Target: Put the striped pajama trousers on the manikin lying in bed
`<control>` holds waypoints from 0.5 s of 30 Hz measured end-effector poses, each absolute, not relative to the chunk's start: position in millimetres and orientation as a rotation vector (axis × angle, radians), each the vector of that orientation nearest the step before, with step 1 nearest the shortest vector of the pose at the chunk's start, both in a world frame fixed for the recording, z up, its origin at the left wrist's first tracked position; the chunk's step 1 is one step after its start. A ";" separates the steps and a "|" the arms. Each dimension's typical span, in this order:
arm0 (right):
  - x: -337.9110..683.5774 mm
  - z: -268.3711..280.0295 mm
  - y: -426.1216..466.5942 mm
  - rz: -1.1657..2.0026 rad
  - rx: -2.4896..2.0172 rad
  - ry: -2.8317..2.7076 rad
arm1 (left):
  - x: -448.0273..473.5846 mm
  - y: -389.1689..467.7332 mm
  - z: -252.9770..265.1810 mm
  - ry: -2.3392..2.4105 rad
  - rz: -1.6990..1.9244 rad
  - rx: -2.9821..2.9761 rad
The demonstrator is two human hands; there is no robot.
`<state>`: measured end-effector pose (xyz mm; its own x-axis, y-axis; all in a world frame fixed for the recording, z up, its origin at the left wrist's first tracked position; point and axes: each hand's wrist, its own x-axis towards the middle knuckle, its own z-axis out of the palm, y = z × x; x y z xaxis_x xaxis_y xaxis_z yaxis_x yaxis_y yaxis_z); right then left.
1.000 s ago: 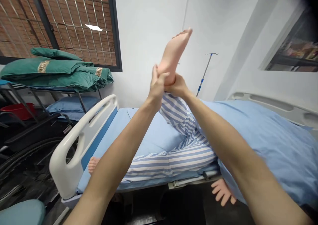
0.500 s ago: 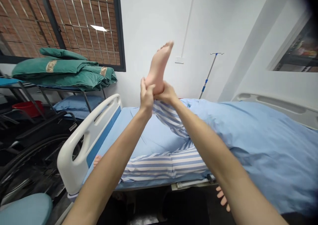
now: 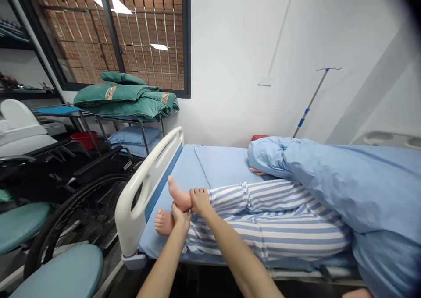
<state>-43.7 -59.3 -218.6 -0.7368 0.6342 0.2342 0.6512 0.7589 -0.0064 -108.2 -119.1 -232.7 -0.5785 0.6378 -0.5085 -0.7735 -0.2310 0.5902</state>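
On the bed lies a figure in blue-and-white striped trousers [image 3: 289,234]; a patient or a manikin, I cannot tell which. My left hand [image 3: 180,215] cups the heel of the far foot [image 3: 179,196] from below, fingers closed around it. Wrapped over the same leg just above the ankle is my right hand [image 3: 200,200], at the trouser cuff. This leg stretches along the bed, toes pointing up. The near foot [image 3: 164,222] rests on the sheet beside my left hand. A rumpled blue quilt [image 3: 362,175] covers the upper body, with fingers [image 3: 257,171] showing at its edge.
A white footboard [image 3: 126,210] closes the bed's left end. Beyond it stand a wheelchair [image 3: 36,236] and pale green stools [image 3: 66,274]. Folded green bedding [image 3: 121,96] lies on a rack under the barred window. An IV pole [image 3: 311,103] rises behind the bed.
The raised leg has come down from high above the bed to mattress level, both my hands still around its ankle. The knee has straightened. My view has shifted left.
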 end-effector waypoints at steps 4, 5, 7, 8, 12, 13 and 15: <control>-46.8 -241.4 -58.8 -0.104 -1.024 -2.756 | -114.6 -128.3 -253.0 1.051 1.899 -0.223; -47.3 -242.2 -57.8 -0.105 -1.016 -2.766 | -115.0 -128.0 -255.3 1.048 1.892 -0.225; -48.3 -240.1 -55.6 -0.109 -0.996 -2.787 | -115.8 -123.8 -257.6 1.046 1.875 -0.233; -48.9 -237.5 -54.4 -0.112 -0.996 -2.791 | -116.4 -120.4 -257.3 1.045 1.866 -0.235; -48.3 -211.7 -46.2 -0.110 -1.022 -2.757 | -119.3 -105.1 -239.1 1.041 1.863 -0.189; -46.6 -200.2 -42.8 -0.103 -1.021 -2.747 | -118.9 -101.9 -228.8 1.046 1.882 -0.155; -40.2 -171.1 -34.6 -0.086 -1.012 -2.724 | -114.7 -96.4 -201.4 1.054 1.942 -0.049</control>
